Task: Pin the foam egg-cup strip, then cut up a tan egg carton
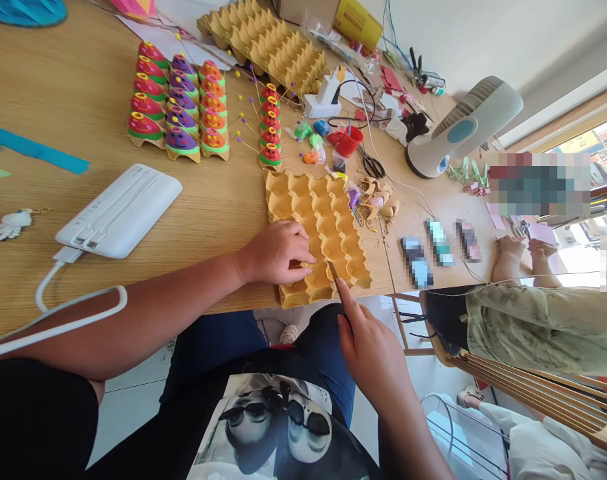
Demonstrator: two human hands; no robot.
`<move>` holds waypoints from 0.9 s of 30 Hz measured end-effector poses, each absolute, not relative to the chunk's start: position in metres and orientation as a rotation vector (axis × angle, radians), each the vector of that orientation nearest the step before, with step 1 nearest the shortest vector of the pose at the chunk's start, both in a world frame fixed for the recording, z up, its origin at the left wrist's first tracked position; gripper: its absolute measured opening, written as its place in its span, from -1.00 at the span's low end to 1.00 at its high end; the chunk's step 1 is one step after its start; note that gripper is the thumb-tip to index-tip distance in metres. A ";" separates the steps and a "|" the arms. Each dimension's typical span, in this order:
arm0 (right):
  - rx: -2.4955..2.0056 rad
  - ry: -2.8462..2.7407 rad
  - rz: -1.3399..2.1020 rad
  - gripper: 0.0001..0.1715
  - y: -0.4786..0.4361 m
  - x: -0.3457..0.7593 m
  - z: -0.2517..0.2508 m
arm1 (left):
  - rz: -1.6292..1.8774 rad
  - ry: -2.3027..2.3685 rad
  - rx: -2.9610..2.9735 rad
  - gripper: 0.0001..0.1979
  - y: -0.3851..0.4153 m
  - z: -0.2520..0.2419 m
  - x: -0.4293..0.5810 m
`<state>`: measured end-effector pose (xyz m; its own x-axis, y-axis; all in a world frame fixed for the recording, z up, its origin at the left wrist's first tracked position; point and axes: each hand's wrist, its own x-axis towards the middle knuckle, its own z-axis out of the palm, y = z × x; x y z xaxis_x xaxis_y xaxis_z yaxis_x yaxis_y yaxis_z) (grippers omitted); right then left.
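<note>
A yellow-brown cardboard egg tray [323,227] lies at the table's front edge, its near part reaching over that edge. My left hand [276,253] presses on the tray's left side, its fingers bent over the cups and the thumb pointing right. In my right hand [366,340] is a knife [333,272], gripped by its dark handle with the index finger along it. The thin blade meets the tray near its front right part; how deep it goes cannot be made out.
Painted egg-cup strips [183,110] with faces stand behind, along with another egg tray [263,47]. A white power bank [121,210] with a cable lies left. Scissors [372,162], a red cup [349,142], cardboard scraps [378,200] and a fan [463,127] are right. Another person [533,320] sits at far right.
</note>
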<state>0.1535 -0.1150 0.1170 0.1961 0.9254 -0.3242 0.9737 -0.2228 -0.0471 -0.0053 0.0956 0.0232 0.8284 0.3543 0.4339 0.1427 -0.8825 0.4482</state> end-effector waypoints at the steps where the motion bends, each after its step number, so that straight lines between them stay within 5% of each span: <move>1: 2.285 1.840 -0.416 -0.22 -0.115 0.153 0.117 | 0.727 0.373 2.608 -0.81 0.096 0.023 -0.005; 27: 2.181 1.766 -0.308 -0.24 -0.094 0.143 0.127 | 0.732 0.359 2.628 -0.81 0.096 0.023 -0.005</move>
